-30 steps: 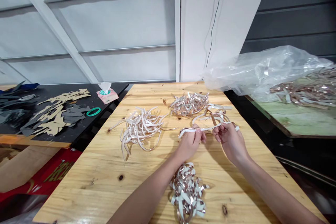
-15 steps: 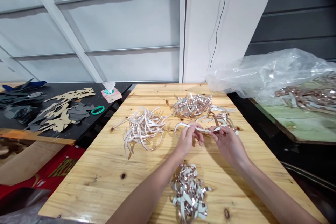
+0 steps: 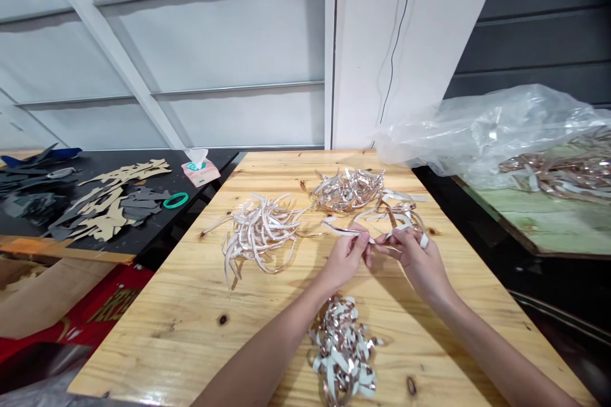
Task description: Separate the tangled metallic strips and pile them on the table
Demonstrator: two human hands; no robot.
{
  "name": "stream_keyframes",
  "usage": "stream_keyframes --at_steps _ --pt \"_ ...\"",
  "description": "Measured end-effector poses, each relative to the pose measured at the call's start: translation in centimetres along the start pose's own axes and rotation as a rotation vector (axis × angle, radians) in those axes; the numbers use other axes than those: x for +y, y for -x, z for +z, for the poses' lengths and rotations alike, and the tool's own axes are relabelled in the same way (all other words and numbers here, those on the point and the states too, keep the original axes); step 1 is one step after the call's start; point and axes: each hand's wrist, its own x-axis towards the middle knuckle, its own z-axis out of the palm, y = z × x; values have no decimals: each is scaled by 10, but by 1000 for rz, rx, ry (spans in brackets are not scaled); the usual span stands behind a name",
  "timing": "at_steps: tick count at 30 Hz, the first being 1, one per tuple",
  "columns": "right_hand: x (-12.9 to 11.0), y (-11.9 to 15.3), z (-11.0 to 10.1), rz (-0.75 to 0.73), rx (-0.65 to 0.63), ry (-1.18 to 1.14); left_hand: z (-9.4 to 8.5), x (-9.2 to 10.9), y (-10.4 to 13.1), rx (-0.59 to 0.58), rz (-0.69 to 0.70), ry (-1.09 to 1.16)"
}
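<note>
A narrow strip [image 3: 341, 229], white on one face and shiny rose-gold on the other, stretches between my hands above the wooden table [image 3: 191, 331]. My left hand [image 3: 347, 255] pinches it between thumb and fingers. Close by on the right, my right hand [image 3: 414, 254] grips the same strip, and a white end shows past its fingers. Behind the hands lie a tangled heap of shiny rose-gold strips [image 3: 348, 191] and some looser strips [image 3: 398, 205]. To the left is a pile of narrow whitish strips [image 3: 262, 229]. Between my forearms sits a heap of curled white and rose-gold pieces [image 3: 344, 350].
On the left, a black table [image 3: 157, 216] bears beige and grey cut scraps [image 3: 109, 206], a green tape ring [image 3: 176, 200] and a tissue pack [image 3: 200, 170]. Clear plastic sheeting [image 3: 477, 130] and more rose-gold strips [image 3: 568, 165] lie on a greenish board [image 3: 563, 229] at right.
My left hand has slid slightly right and turned, bringing its thumb on top of the strip. The hands are closer together, and the strip's left end has straightened from its loop.
</note>
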Motion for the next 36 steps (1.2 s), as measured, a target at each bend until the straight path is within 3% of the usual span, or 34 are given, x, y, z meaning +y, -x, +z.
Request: stream_keyframes --at_steps 5,10,13,18,20,23,25,27,31,36 --pt "-1 6 11 306 49 -242 -1 -5 2 85 21 -14" --pt "2 2 5 508 74 -378 0 -2 5 112 12 -45" --pt "5 1 -1 549 -44 -375 1 -1 2 139 -16 -27" --pt "8 33 16 534 -372 -143 -4 -4 -10 373 -40 110" --pt "3 50 27 449 -479 32 -6 -6 -10 316 -46 54" --pt "-9 63 36 49 -684 440 -5 -9 -7 171 -91 -26" --pt "-16 63 37 -212 -865 674 -4 -10 -5 156 -105 -40" --pt "-19 61 37 -351 -1049 824 -4 -10 -4 178 -109 -50" --pt "-22 62 38 -346 -1223 950 -5 -8 -5 181 -115 -62" --pt "-27 73 44 -298 -1260 1018 -5 -9 -6 181 -103 -60"
